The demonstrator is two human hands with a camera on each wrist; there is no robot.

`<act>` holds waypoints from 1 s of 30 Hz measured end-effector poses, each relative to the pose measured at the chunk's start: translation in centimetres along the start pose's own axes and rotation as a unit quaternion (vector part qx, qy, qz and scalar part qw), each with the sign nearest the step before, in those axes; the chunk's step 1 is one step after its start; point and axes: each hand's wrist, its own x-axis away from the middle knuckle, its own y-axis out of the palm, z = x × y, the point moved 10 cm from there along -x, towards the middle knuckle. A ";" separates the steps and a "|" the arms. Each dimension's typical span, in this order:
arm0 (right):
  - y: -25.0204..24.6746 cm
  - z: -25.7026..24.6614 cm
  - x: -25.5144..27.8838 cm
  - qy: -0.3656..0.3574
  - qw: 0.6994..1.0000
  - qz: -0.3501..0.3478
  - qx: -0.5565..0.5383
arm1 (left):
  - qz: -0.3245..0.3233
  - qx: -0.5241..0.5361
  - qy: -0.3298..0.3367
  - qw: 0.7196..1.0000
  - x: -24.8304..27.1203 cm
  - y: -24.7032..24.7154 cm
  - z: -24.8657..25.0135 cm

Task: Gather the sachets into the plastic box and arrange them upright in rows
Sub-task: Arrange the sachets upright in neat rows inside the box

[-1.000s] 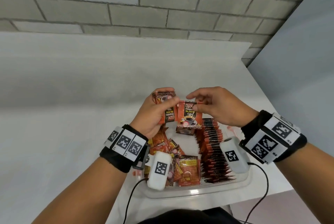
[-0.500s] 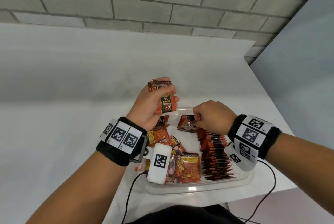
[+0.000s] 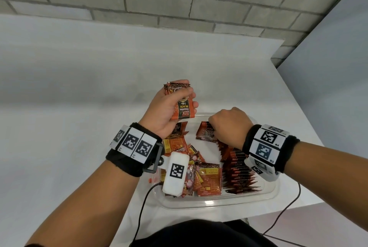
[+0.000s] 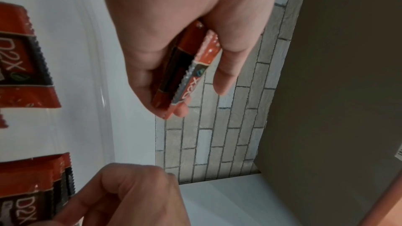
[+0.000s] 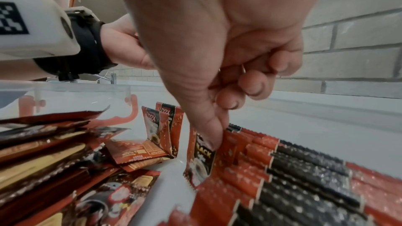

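Head view, from the left: the left hand (image 3: pixel 167 107) is raised above the far left corner of the clear plastic box (image 3: pixel 217 203), fingers and thumb clamped round a small stack of orange-and-black coffee sachets (image 3: pixel 182 105). Below its wrist, loose sachets (image 3: pixel 209 179) lie jumbled in the box. Right of them, the right hand (image 3: pixel 229 125) pinches one orange sachet (image 5: pixel 201 154) by its top edge, standing it at the far end of the upright row (image 3: pixel 239 171).
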 end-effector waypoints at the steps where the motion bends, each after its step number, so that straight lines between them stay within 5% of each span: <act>1: 0.1 -0.1 0.0 -0.002 1.000 -0.001 0.002 | 0.001 -0.001 -0.001 1.000 0.0 0.0 0.0; 25: -1.1 2.6 2.0 0.047 0.993 0.023 -0.104 | 0.015 -0.028 -0.076 0.997 0.4 0.3 -2.2; 28: -2.8 4.3 2.8 0.070 0.961 0.074 -0.257 | 0.008 -0.042 -0.074 0.996 0.5 0.4 -2.3; 30: -4.6 5.9 3.7 0.086 0.906 0.139 -0.391 | -0.006 -0.051 -0.071 0.996 0.6 0.8 -2.3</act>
